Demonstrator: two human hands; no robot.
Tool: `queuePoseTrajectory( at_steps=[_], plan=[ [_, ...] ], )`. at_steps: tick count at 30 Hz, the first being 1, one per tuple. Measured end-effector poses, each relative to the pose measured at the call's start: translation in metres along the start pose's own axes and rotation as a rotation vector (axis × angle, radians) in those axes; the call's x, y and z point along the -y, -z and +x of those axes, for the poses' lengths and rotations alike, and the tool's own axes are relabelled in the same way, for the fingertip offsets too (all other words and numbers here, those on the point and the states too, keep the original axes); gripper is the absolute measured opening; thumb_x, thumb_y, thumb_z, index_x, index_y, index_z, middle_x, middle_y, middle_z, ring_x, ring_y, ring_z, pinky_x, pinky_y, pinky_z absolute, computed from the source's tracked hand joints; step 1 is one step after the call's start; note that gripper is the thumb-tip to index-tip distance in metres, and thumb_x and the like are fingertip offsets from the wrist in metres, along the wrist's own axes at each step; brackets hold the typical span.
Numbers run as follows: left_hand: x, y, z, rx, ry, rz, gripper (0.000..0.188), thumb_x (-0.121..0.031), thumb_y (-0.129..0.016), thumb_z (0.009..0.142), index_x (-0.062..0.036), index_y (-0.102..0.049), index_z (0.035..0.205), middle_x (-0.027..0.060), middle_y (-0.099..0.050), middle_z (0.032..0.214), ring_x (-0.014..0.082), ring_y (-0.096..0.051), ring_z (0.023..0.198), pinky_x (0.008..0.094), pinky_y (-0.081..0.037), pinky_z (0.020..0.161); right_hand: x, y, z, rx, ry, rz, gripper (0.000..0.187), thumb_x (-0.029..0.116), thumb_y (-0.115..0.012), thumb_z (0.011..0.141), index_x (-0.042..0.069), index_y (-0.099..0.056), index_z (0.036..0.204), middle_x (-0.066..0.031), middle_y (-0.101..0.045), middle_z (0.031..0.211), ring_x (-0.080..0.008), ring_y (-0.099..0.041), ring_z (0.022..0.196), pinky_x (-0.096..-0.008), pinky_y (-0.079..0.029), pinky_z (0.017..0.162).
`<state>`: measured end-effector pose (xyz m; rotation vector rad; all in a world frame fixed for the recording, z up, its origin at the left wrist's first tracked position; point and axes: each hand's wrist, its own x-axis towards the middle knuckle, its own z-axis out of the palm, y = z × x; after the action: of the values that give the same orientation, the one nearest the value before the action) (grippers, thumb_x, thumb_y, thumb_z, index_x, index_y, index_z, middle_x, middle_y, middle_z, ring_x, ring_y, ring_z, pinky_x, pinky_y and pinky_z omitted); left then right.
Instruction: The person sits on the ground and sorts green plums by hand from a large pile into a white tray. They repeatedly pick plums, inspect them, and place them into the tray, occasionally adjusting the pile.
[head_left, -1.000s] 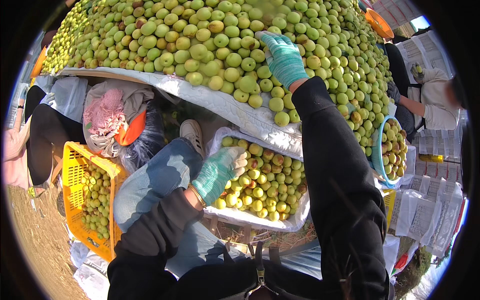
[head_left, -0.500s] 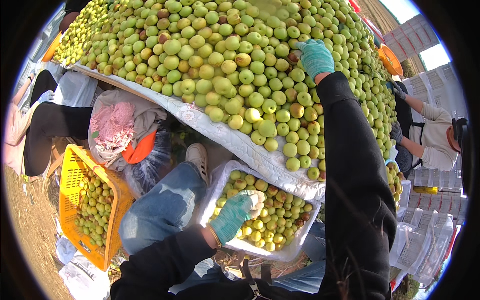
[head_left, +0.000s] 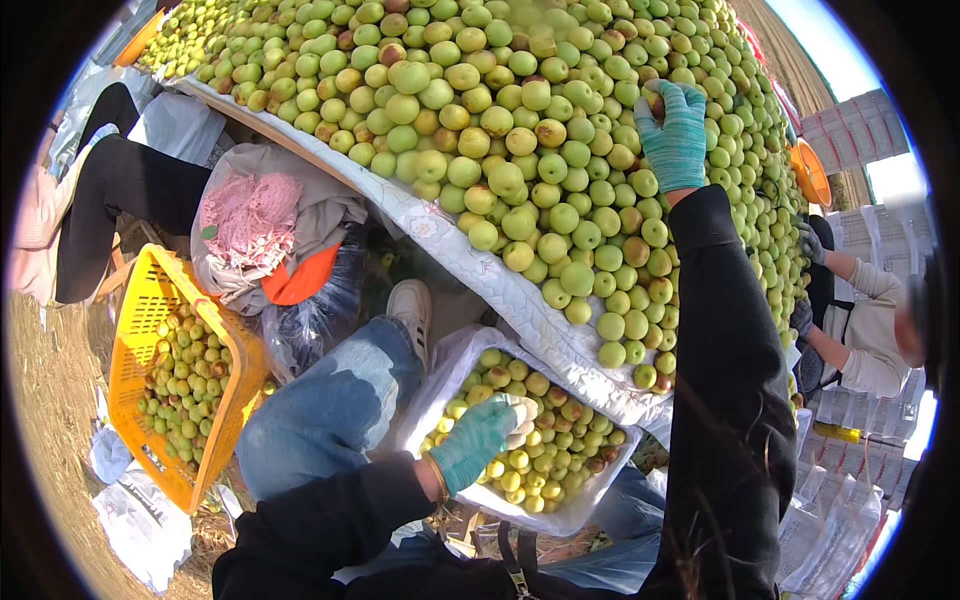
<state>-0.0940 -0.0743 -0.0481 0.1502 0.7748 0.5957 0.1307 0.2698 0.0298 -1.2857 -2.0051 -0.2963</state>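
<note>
A large heap of green jujubes [head_left: 520, 180], some blotched reddish brown, covers a table spread with a pale quilted cloth [head_left: 440, 236]. My right hand [head_left: 676, 140], in a teal knit glove, is at the heap's upper right with its fingers closed round a brownish jujube [head_left: 655, 101]. My left hand [head_left: 487, 440], gloved alike, is above a white-lined crate [head_left: 580, 518] of greenish and brown-tinged jujubes in front of me. Its pale fingertips are curled together; whatever they may hold is hidden.
A yellow plastic crate [head_left: 250, 375] of browner jujubes stands at left, beside a bag topped with pink knitwear [head_left: 248, 225]. My bent knee [head_left: 330, 400] lies between the crates. Another person [head_left: 875, 320] works at the right edge; a second person's dark-clad leg [head_left: 150, 195] shows at left.
My right hand has closed on a brownish jujube in the heap. My left hand stays over the lined crate, fingers curled. The whole view has shifted slightly.
</note>
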Motion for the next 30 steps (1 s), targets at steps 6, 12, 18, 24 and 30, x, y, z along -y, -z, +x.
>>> queuePoseTrajectory(
  at_steps=[6, 12, 18, 24, 30],
  plan=[
    [-0.006, -0.001, 0.002, -0.007, -0.007, 0.043, 0.031, -0.023, -0.056, 0.095, -0.0016, -0.057, 0.118, 0.0059, -0.061, 0.112, 0.0144, -0.06, 0.102, 0.0277, -0.051, 0.086, 0.119, -0.049, 0.012, 0.495, 0.343, -0.365, 0.015, 0.02, -0.06, 0.088, 0.013, -0.065, 0.1, -0.0048, -0.064, 0.088, -0.0225, -0.062, 0.091, -0.0356, -0.053, 0.07],
    [-0.004, -0.006, -0.001, -0.041, -0.005, -0.038, 0.02, -0.02, -0.056, 0.095, -0.0075, -0.064, 0.109, -0.0027, -0.061, 0.09, 0.0058, -0.055, 0.076, 0.0191, -0.046, 0.067, 0.165, -0.076, 0.038, 0.482, 0.051, -0.161, 0.026, 0.024, -0.061, 0.087, 0.021, -0.064, 0.113, -0.0045, -0.065, 0.107, -0.0234, -0.062, 0.098, -0.0376, -0.053, 0.074],
    [-0.004, 0.006, -0.001, 0.052, -0.09, -0.011, 0.02, -0.021, -0.056, 0.094, -0.0079, -0.064, 0.107, -0.0041, -0.061, 0.087, 0.0069, -0.054, 0.073, 0.021, -0.046, 0.067, 0.19, -0.129, 0.05, 0.54, 0.442, -0.275, 0.033, 0.024, -0.06, 0.088, 0.022, -0.058, 0.121, -0.0063, -0.057, 0.122, -0.0254, -0.061, 0.102, -0.039, -0.053, 0.081],
    [-0.006, 0.007, -0.01, 0.03, -0.105, -0.044, 0.024, -0.026, -0.056, 0.096, -0.0044, -0.06, 0.106, -0.0038, -0.058, 0.089, 0.0053, -0.052, 0.076, 0.0204, -0.046, 0.07, 0.173, -0.104, 0.083, 0.52, 0.106, -0.541, 0.032, 0.021, -0.058, 0.088, 0.02, -0.058, 0.12, -0.0095, -0.058, 0.117, -0.0272, -0.065, 0.093, -0.0422, -0.054, 0.071],
    [-0.006, 0.011, -0.006, 0.046, -0.156, 0.0, 0.02, -0.025, -0.055, 0.096, -0.0059, -0.061, 0.097, -0.0049, -0.055, 0.079, 0.0043, -0.049, 0.068, 0.0194, -0.041, 0.061, 0.215, -0.126, 0.052, 0.746, 0.444, -0.395, 0.034, 0.024, -0.068, 0.081, 0.015, -0.057, 0.112, -0.0065, -0.062, 0.108, -0.0267, -0.062, 0.1, -0.0403, -0.053, 0.075]
  ],
)
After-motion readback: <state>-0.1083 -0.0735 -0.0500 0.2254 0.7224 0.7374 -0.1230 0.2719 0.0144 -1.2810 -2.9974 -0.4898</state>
